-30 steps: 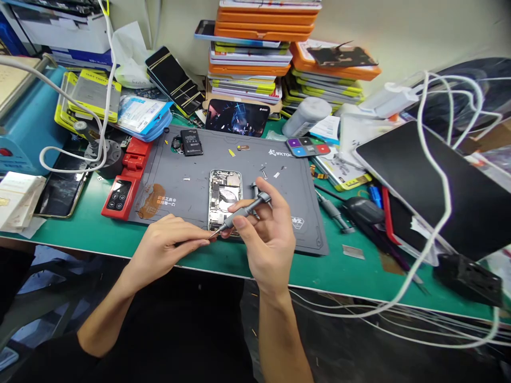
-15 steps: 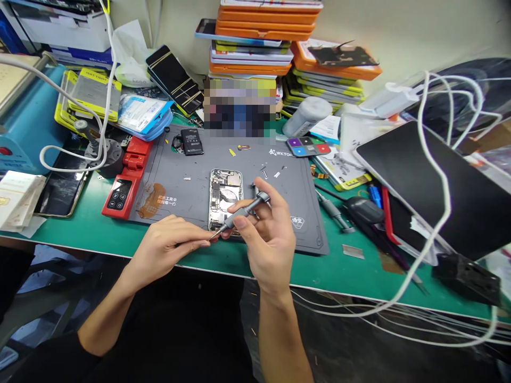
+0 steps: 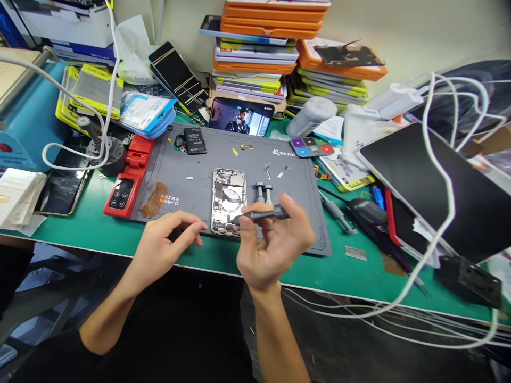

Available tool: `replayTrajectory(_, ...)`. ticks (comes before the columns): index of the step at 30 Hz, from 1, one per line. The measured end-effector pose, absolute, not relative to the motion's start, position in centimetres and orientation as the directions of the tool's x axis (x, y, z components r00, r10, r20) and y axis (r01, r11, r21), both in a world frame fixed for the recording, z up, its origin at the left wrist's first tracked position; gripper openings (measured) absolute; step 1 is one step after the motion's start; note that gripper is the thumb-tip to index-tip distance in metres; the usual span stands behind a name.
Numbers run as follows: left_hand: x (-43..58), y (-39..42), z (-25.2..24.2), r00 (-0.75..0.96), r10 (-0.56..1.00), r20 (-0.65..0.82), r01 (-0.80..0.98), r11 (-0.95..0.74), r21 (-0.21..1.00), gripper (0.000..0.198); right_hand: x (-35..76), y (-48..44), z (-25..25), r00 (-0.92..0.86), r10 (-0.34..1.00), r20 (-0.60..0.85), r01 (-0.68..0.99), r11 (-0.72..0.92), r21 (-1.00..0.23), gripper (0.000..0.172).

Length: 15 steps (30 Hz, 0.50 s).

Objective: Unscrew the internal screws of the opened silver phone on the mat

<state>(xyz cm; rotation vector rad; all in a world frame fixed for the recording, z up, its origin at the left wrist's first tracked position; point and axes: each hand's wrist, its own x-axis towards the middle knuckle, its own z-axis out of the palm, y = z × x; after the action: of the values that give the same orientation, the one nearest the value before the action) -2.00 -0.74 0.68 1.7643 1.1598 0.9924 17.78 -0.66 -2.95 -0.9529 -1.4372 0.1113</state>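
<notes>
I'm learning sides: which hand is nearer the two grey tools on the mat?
Right. The right hand is just in front of the grey tools; the left hand is farther away, left of the open phone.

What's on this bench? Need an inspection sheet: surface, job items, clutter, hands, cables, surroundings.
Surface: green table under a grey mat; brown patch at the mat's left.
Job items: opened phone on the mat, internals exposed; two grey tools beside it.
Clutter: black battery and small loose pieces on the mat.
Left hand: loosely curled beside the phone; any small held item can't be told.
Right hand: grips a dark tool at the phone's lower end.
Cables: white cable crosses a black panel; more hang below the table edge.
Surroundings: stacked orange cases by the wall.
</notes>
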Motion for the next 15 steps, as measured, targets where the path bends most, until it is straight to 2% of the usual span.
replayTrajectory(6,-2.00,-0.83,0.46,0.302,0.939,0.165,0.352,-0.271,0.896,0.018,17.72,-0.37,-3.28,0.065,0.643,0.763,0.513,0.635,-0.578,0.078)
replayTrajectory(15,-1.86,-0.70,0.72,0.349,0.912,0.218,0.393,-0.354,0.849,0.016,17.82,-0.39,-3.25,0.041,0.662,0.749,0.531,0.620,-0.577,0.080)
